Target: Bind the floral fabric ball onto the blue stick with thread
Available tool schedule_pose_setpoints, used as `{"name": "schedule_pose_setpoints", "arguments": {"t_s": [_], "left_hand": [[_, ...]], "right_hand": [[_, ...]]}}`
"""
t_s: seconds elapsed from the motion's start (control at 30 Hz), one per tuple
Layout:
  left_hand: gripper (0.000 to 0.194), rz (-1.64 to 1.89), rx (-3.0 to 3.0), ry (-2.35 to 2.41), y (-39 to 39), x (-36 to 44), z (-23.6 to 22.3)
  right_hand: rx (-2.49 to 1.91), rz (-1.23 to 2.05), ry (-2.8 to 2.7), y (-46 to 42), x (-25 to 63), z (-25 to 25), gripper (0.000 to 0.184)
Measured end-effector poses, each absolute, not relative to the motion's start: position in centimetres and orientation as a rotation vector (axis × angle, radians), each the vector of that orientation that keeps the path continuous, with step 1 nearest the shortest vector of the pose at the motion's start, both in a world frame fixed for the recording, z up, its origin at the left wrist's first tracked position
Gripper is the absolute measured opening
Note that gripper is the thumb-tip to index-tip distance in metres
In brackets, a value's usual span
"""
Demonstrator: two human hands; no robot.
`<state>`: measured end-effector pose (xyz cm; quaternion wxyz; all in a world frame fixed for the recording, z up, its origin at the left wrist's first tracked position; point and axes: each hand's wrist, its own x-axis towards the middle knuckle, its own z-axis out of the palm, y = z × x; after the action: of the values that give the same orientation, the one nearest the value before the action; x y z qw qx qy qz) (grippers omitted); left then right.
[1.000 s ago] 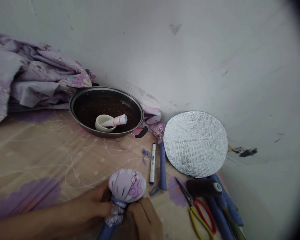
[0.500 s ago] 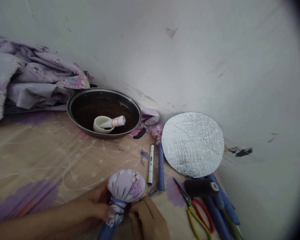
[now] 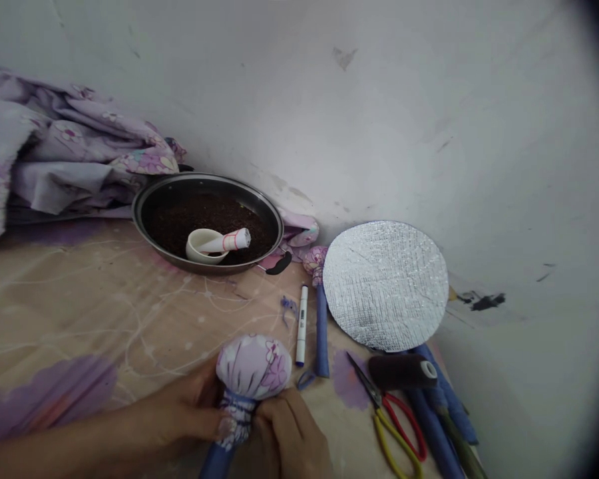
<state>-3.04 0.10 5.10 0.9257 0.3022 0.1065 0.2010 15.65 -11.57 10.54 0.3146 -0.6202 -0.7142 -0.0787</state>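
Observation:
A stick with a round, padded head of pale floral cloth leans up at the bottom centre. Its blue handle runs out of the lower edge, and dark thread is wound round the gathered cloth at the neck. My left hand is closed round that neck, thumb pressed on the windings. Close against the neck's right side, my right hand has its fingers bent and pinched together. Whatever lies between those fingertips is hidden.
Behind stands a pan of dark crumbly material with a small white cup. Rightward lie a marker, another blue stick, a silver foil disc, scissors and a thread spool. Floral cloth is heaped at left.
Both hands and the padded stick stay nearly in place, with only a slight shift to the right. My right hand has turned a little at the neck.

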Motion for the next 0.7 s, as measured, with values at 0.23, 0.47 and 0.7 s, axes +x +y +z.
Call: {"name": "schedule_pose_setpoints", "arguments": {"t_s": [0.23,0.47,0.7], "left_hand": [[0.082,0.318,0.601,0.278,0.7,-3.9,6.9],[0.101,0.428,0.769,0.150,0.6,-3.2,3.1],[0.091,0.432,0.789,0.163,0.5,-2.9,5.3]], "right_hand": [[-1.660,-0.204,-1.924,-11.7,16.5,10.5,0.063],[-1.686,-0.247,-1.877,-11.9,15.9,10.1,0.035],[-1.583,-0.025,-1.818,-11.8,16.8,11.4,0.049]]}}
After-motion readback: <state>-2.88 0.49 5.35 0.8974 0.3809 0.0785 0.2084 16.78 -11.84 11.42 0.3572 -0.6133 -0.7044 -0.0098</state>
